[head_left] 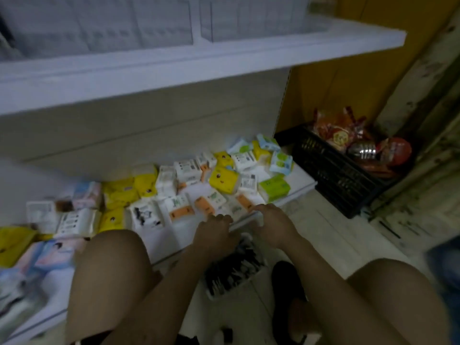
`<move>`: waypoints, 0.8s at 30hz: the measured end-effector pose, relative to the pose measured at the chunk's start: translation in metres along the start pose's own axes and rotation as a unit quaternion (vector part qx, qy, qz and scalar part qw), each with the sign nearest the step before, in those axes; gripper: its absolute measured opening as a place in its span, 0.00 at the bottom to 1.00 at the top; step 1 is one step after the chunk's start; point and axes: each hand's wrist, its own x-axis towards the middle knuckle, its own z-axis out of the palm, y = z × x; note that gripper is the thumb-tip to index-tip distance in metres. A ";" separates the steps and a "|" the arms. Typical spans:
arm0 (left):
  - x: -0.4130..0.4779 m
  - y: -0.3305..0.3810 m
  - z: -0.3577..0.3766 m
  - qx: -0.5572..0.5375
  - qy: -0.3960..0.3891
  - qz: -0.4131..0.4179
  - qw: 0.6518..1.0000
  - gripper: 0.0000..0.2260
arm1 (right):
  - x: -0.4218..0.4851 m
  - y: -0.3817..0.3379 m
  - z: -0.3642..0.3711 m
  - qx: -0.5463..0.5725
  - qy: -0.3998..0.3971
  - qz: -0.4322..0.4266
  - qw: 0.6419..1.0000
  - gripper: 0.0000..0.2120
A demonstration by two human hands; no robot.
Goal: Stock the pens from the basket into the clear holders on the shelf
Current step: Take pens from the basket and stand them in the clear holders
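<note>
A white basket [251, 272] full of black and white pens [234, 267] sits on the floor between my knees, against the front edge of the low shelf. My left hand [214, 232] and my right hand [271, 225] are side by side over the basket's far end. Their fingers curl down around its rim, and the hands hide that rim. Clear holders [99, 21] stand in a row on the white upper shelf [199, 63], with another clear holder [261, 18] to the right. The picture is blurred.
Several tissue packs [224, 178] in yellow, white and green cover the low shelf [302, 181]. A black crate [336, 175] of red snack bags stands on the floor at the right by a stained wall. My bare knees flank the basket, and a dark shoe [286, 277] sits beside it.
</note>
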 end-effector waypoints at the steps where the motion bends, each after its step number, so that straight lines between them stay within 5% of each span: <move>1: -0.001 -0.004 0.013 0.012 -0.014 -0.009 1.000 0.23 | 0.007 0.008 0.018 -0.007 -0.027 0.007 1.000 0.20; 7: 0.005 -0.029 0.074 -0.008 -0.082 -0.066 0.994 0.22 | 0.026 0.040 0.099 0.001 -0.125 0.038 0.991 0.23; 11: 0.016 -0.047 0.117 -0.057 -0.117 -0.109 0.985 0.22 | 0.038 0.069 0.148 0.043 -0.169 0.075 0.982 0.07; 13: 0.018 -0.057 0.145 -0.069 -0.157 -0.139 0.975 0.20 | 0.040 0.079 0.166 0.051 -0.171 0.071 0.981 0.15; 20: 0.021 -0.081 0.213 -0.164 -0.209 -0.208 0.941 0.12 | 0.056 0.106 0.218 0.088 -0.071 0.053 0.992 0.19; 24: 0.020 -0.081 0.239 -0.167 -0.216 -0.174 0.946 0.13 | 0.057 0.101 0.232 0.085 -0.044 0.092 0.991 0.14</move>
